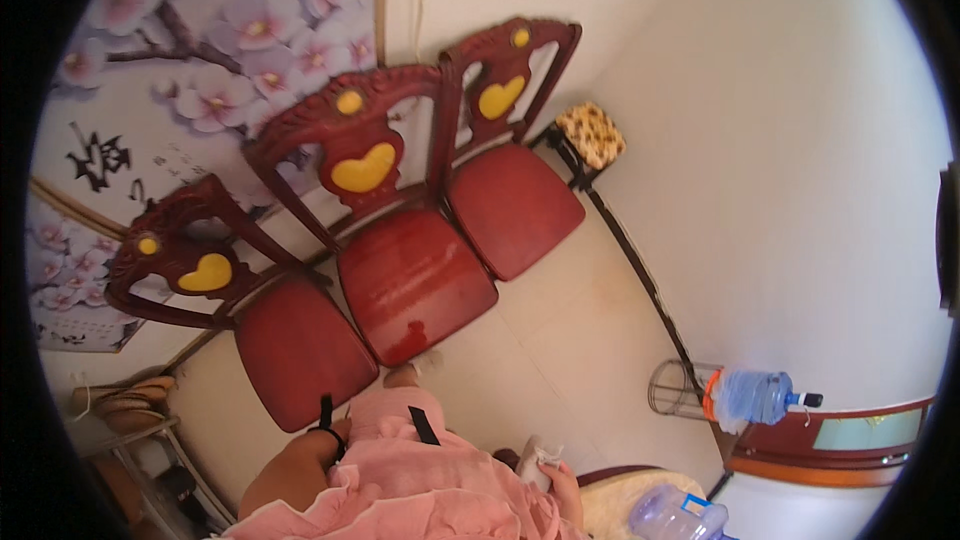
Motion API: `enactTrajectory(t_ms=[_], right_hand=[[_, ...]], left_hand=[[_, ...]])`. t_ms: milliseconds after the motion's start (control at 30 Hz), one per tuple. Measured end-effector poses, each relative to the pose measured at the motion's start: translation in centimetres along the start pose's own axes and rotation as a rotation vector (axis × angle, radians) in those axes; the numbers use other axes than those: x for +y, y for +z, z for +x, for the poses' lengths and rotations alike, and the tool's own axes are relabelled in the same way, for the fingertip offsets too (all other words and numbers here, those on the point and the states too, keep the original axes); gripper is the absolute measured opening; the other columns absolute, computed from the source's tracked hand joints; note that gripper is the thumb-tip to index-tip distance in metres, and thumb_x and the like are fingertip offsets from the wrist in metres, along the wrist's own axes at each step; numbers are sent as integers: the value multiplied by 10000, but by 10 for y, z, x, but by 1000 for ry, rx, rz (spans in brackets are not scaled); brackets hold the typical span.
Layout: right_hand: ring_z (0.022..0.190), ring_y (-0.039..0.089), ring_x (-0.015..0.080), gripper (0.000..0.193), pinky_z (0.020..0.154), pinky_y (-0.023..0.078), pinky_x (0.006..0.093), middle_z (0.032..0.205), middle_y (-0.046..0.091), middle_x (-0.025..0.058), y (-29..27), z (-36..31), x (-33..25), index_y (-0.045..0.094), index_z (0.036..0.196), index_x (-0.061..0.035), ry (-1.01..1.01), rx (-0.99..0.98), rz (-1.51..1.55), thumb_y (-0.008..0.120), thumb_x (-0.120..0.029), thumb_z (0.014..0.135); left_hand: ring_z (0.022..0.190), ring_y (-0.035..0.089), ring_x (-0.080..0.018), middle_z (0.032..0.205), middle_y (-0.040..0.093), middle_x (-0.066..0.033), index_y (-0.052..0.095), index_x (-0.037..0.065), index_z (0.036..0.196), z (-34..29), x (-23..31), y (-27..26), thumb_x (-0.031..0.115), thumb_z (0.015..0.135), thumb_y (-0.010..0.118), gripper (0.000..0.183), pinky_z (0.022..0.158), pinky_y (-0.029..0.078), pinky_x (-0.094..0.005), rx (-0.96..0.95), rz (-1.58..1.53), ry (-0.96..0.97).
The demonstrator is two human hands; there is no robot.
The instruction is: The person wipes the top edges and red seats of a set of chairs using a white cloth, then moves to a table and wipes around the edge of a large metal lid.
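Note:
My left forearm rises from the lower edge with a black band at its wrist. Little shows of my left hand (341, 428), beside the pink clothing (390, 455) near the left chair (305, 355); its fingers are hidden. My right hand (566, 492) is at the lower middle, fingers bent around a small crumpled white thing (548, 456), perhaps a cloth or tissue. A pale shoe (534, 462) shows just beside it. Ahead stands the middle red chair (415, 280), its seat glossy with wet-looking streaks and a darker patch near the front edge.
A third red chair (515, 210) adjoins the middle one. Beyond it is a stool with a patterned cushion (592, 135). At right, a blue water bottle (750, 396) lies by a wire stand (676, 388). Another bottle (675, 515) rests on a pale round surface. A shelf (150, 440) stands left.

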State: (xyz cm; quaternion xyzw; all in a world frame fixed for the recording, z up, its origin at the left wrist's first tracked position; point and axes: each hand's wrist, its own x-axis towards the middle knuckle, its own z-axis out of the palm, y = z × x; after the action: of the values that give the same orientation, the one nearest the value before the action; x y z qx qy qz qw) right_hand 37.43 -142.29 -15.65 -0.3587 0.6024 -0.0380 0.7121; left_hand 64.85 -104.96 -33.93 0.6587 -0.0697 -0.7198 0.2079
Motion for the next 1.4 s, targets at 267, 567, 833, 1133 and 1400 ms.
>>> enactTrajectory(t_ms=[267, 567, 833, 1133, 1400], right_hand=[[870, 607, 206, 282, 742, 499, 318, 972, 623, 91, 15, 2, -24, 574, 1042, -5, -9, 76, 70, 607, -4, 762], [904, 584, 158, 281, 776, 475, 276, 1000, 615, 59, 36, 11, -63, 575, 1066, -21, -188, -144, -224, 607, -33, 786], [910, 589, 186, 267, 801, 479, 308, 1001, 614, 69, 69, 18, -73, 567, 1058, -10, -198, -179, -107, 595, -28, 794], [871, 602, 186, 255, 775, 496, 317, 967, 625, 74, 68, 43, -38, 577, 1038, -10, -110, -208, -114, 605, -25, 785], [875, 593, 178, 278, 753, 491, 318, 994, 615, 67, 60, 18, -29, 553, 1073, -20, -122, -62, -44, 599, -70, 803]], left_hand=[[829, 575, -224, 888, 587, -129, 548, 18, 1006, 4, -27, 5, 85, 857, 434, 199, 751, 453, -314, 43, -22, 54], [817, 576, -213, 878, 590, -121, 550, 18, 1002, 29, -31, 9, 95, 867, 429, 198, 742, 455, -307, 50, -86, 132], [807, 577, -204, 869, 592, -113, 552, 18, 1000, 29, -44, 25, 104, 875, 424, 199, 734, 456, -301, 68, -161, 150], [796, 578, -193, 858, 595, -105, 555, 18, 996, 7, -56, 37, 114, 884, 418, 201, 726, 458, -294, 88, -252, 135], [786, 579, -183, 849, 597, -98, 557, 18, 994, -18, -70, 31, 123, 892, 413, 205, 718, 460, -288, 104, -309, 112]])
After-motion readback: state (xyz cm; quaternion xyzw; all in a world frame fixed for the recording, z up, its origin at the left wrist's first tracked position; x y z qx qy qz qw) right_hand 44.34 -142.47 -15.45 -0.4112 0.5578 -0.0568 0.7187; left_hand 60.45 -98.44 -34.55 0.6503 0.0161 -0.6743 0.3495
